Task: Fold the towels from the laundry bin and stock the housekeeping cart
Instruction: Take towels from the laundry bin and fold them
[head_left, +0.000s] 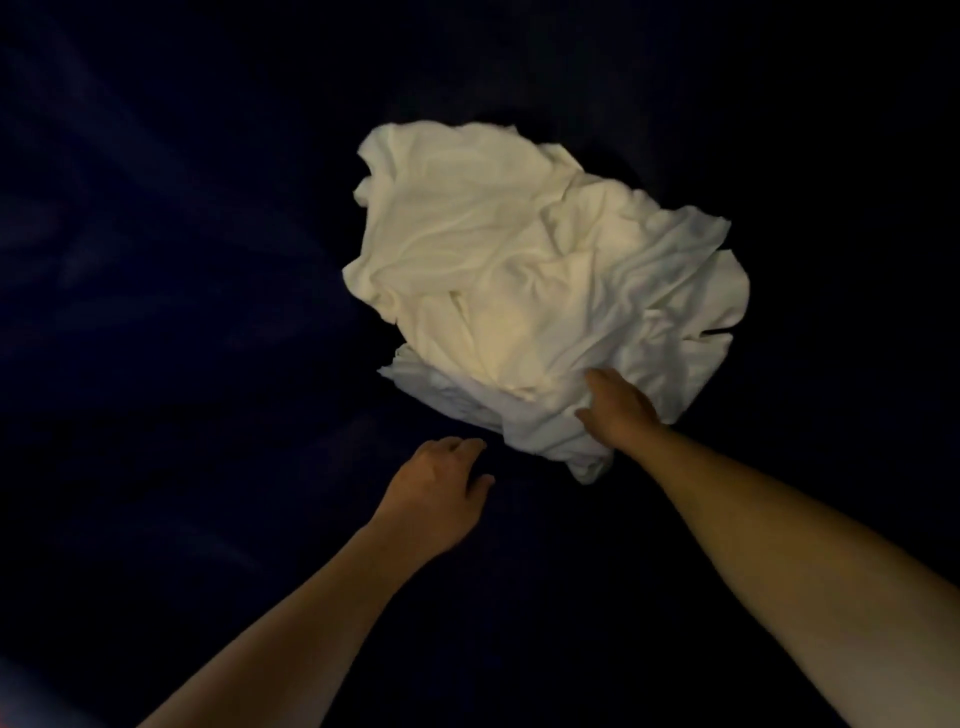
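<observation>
Surroundings: dark navy fabric (171, 291) fills the head view, dim and creased.
Towels: crumpled white towels (530, 270) heaped on the fabric.
Right hand: right hand (621, 410) grips the heap's near edge, fingers buried in cloth.
Left hand: left hand (436, 483) just beside the heap, fingers loosely curled, holding nothing.

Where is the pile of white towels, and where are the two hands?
white towels (530, 280), head view, middle of the crumpled pile.
right hand (618, 410), head view, back of the hand.
left hand (436, 478), head view, back of the hand.
</observation>
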